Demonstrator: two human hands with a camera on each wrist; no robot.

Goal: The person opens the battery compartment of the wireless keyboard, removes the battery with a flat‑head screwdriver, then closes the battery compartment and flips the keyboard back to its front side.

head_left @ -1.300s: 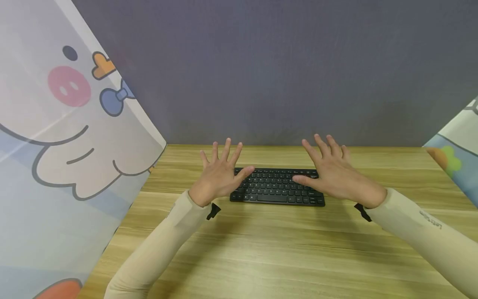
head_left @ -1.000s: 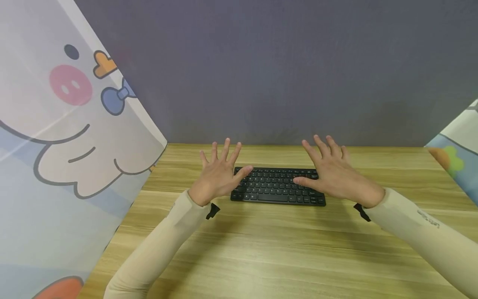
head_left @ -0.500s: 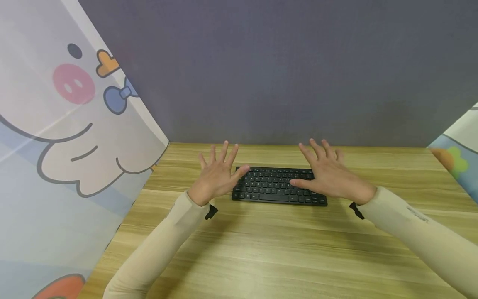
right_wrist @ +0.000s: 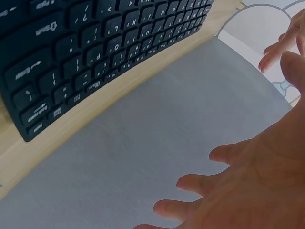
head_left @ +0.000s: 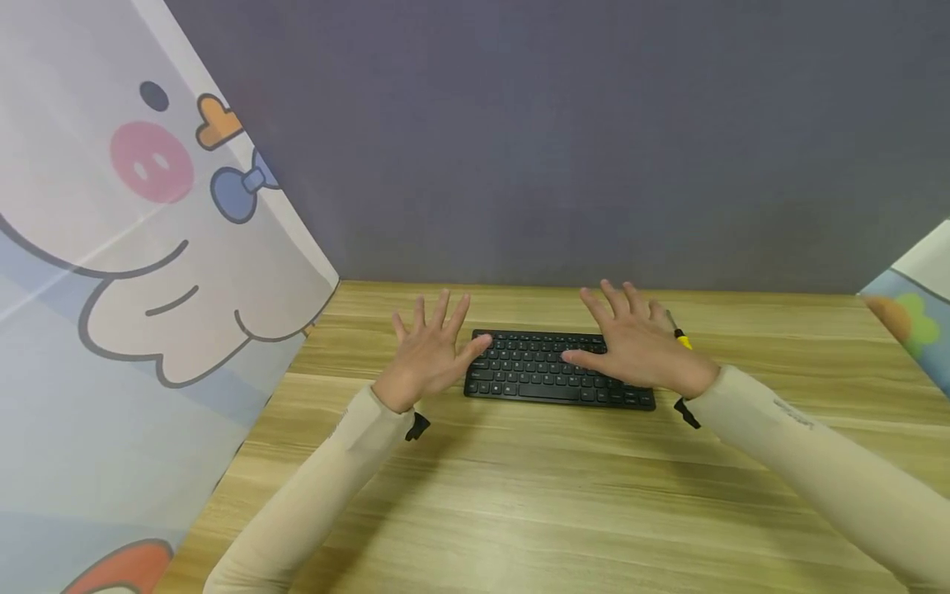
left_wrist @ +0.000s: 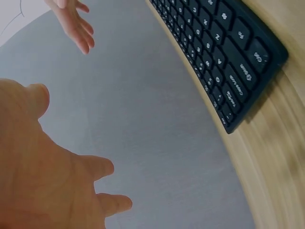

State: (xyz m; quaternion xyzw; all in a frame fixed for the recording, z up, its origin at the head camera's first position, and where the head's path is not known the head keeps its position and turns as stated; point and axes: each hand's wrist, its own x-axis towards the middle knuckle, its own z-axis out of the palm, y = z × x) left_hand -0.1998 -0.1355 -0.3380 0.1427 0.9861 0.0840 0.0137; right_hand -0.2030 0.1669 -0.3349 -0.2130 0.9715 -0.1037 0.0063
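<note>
A black keyboard (head_left: 549, 369) lies on the wooden table. Over its left end, in the head view, my left hand (head_left: 426, 355) is held with fingers spread, the thumb across the corner. My right hand (head_left: 634, 342) hovers over the right part, fingers spread, hiding some keys. Both wrist views show a gap between palm and keyboard (left_wrist: 224, 52), and neither hand holds anything. Just right of my right hand, a screwdriver (head_left: 683, 338) with a yellow and black handle is partly hidden behind it.
A grey panel (head_left: 549, 148) rises behind the table (head_left: 519, 503). To the left stands a panel with a cartoon print (head_left: 215, 289); another printed panel (head_left: 909, 318) is at the right edge.
My right hand has moved left over the keyboard, and the screwdriver has come into sight beside it. My left hand has shifted slightly nearer to me. The head view has turned a little.
</note>
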